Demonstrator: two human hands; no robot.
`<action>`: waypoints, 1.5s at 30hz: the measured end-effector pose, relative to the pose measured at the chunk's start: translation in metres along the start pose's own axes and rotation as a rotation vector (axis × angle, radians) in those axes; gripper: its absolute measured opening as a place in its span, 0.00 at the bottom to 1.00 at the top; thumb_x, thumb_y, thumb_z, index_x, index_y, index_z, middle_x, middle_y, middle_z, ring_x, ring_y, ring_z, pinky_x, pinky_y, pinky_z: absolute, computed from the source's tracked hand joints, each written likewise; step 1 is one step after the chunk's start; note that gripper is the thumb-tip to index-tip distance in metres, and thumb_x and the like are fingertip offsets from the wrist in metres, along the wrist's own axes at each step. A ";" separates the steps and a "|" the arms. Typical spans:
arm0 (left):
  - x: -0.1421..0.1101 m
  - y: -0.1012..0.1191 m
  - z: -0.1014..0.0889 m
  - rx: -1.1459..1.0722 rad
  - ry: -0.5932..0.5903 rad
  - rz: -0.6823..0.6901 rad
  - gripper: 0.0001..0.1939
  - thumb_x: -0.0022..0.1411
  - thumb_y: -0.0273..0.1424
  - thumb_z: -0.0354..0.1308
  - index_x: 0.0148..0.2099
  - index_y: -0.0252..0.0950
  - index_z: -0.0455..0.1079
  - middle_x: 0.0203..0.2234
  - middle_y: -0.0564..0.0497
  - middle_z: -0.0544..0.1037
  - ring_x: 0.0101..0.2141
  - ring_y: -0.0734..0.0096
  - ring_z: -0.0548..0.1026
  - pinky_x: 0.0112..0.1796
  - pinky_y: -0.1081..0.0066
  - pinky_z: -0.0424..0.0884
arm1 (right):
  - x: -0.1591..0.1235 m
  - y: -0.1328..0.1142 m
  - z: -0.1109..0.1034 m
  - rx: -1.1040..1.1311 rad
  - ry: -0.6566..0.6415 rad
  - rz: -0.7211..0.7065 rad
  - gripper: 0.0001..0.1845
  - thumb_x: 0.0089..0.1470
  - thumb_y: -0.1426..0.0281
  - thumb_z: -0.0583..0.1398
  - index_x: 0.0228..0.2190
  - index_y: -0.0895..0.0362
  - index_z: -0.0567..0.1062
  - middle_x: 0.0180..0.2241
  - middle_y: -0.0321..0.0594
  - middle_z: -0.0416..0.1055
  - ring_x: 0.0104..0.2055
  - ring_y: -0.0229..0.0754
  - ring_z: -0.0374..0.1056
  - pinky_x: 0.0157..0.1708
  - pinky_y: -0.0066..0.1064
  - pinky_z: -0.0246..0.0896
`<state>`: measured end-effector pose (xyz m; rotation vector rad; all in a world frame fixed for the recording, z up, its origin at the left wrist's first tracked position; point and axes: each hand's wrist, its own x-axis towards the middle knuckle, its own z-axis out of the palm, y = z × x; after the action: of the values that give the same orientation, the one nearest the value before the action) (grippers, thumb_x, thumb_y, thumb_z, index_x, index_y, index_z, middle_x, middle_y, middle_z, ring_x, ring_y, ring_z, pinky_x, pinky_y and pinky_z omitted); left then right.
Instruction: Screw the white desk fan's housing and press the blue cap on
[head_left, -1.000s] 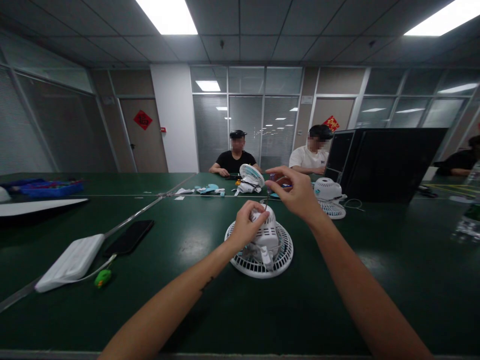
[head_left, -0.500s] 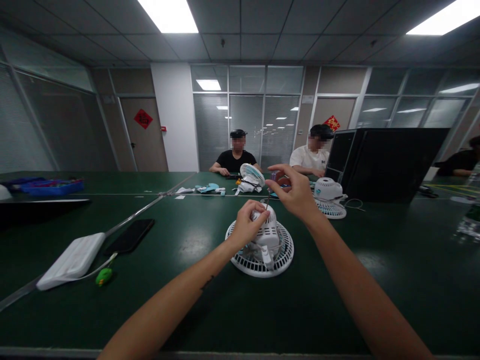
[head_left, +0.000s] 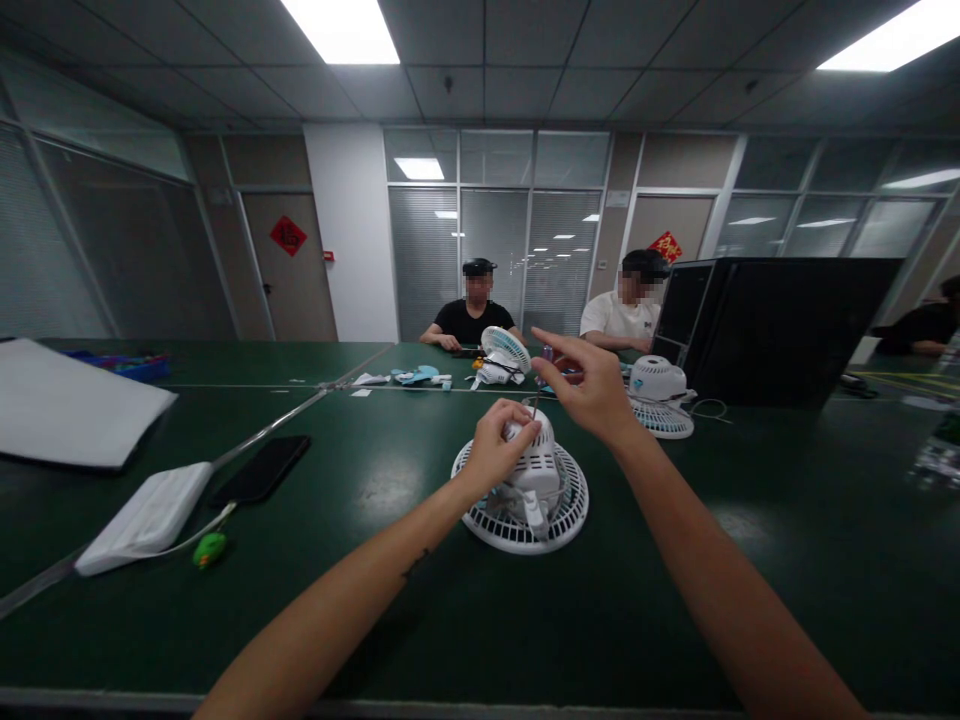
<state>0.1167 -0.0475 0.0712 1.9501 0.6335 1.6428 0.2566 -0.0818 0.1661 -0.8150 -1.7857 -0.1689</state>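
Observation:
In front of me a small white fan [head_left: 536,472] lies with its round grille [head_left: 566,525] down and its vented motor housing up. My left hand [head_left: 499,445] is closed round the top of the housing, thumb and fingertips close to the screwdriver's tip. My right hand [head_left: 589,385] grips the purple handle of a screwdriver [head_left: 548,355] between thumb and fingers, with the index finger stretched out. The thin shaft points down into the top of the housing. Fingers hide the exact spot where the tip meets it.
Another fan [head_left: 660,390] stands by a large black box [head_left: 780,330] on the right. A tilted fan [head_left: 504,352] and pale blue parts [head_left: 420,376] lie farther back. On the left are a phone [head_left: 262,470], a white power strip [head_left: 146,515] and a white sheet [head_left: 75,405]. Two people sit opposite.
The white sheet at the left has tipped, and its broad face now shows. My right index finger is straighter on the screwdriver. My left hand and the fan have stayed put.

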 end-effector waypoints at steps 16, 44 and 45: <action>0.000 -0.001 0.001 0.001 0.003 0.015 0.07 0.57 0.28 0.61 0.27 0.36 0.68 0.33 0.49 0.73 0.38 0.67 0.73 0.45 0.66 0.68 | 0.000 -0.001 -0.002 -0.003 -0.090 -0.018 0.23 0.57 0.67 0.57 0.54 0.56 0.73 0.39 0.45 0.77 0.31 0.40 0.72 0.33 0.33 0.71; -0.004 0.003 0.000 0.033 0.009 0.067 0.07 0.58 0.29 0.60 0.30 0.37 0.65 0.32 0.50 0.72 0.39 0.67 0.73 0.45 0.67 0.67 | 0.000 -0.003 -0.004 0.058 -0.123 0.015 0.18 0.55 0.70 0.56 0.48 0.58 0.73 0.40 0.46 0.74 0.34 0.41 0.73 0.28 0.29 0.71; -0.004 0.001 -0.001 0.036 0.004 0.079 0.07 0.58 0.30 0.61 0.30 0.37 0.65 0.33 0.50 0.73 0.39 0.66 0.73 0.45 0.67 0.67 | 0.000 -0.003 -0.004 0.072 -0.132 0.015 0.19 0.55 0.71 0.56 0.48 0.58 0.73 0.40 0.46 0.74 0.34 0.41 0.74 0.29 0.29 0.71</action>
<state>0.1154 -0.0512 0.0691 2.0221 0.5986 1.6937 0.2579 -0.0861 0.1681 -0.8036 -1.8977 -0.0414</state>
